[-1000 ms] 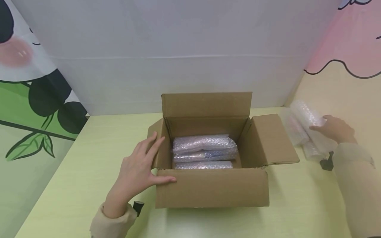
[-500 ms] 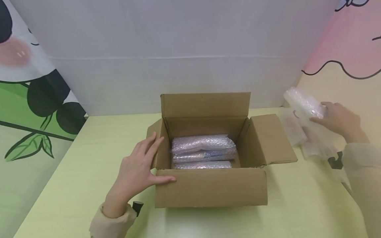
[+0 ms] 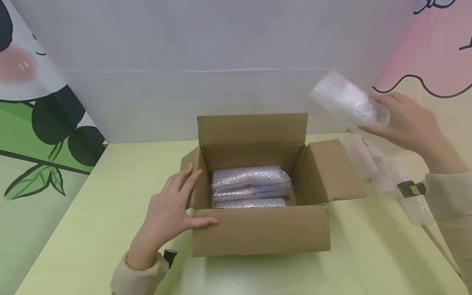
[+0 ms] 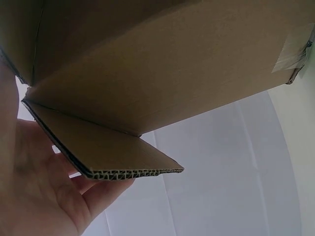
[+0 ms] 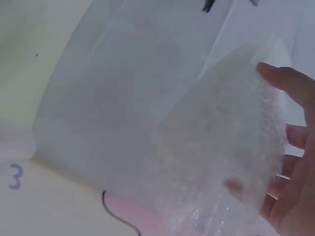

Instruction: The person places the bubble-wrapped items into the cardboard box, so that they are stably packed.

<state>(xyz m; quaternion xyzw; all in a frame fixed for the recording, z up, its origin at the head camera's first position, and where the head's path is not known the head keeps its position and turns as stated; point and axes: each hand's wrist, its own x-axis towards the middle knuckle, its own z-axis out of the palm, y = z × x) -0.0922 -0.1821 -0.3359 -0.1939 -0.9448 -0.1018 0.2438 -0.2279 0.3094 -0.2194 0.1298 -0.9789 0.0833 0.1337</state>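
Note:
An uncovered cardboard box (image 3: 261,231) stands on the table with its flaps spread. Inside lie three bubble-wrapped bundles (image 3: 250,177) in a row. My left hand (image 3: 167,211) rests on the box's left flap, thumb on the front flap and fingers along the side; the left wrist view shows them behind the flap (image 4: 108,142). Up in the air to the right of the box, my right hand (image 3: 409,123) grips one end of a bubble-wrapped roll (image 3: 344,98). In the right wrist view thumb and fingers hold the bubble wrap (image 5: 221,137); its contents are hidden.
More bubble-wrapped bundles (image 3: 380,170) lie at the table's right side, partly blurred. A white cloth wall (image 3: 221,94) rises behind the box. Printed cartoon panels (image 3: 48,135) border the left and right sides.
My right hand has lifted the bubble-wrapped roll off the pile at the right and carried it up and left. My left hand stays on the box.

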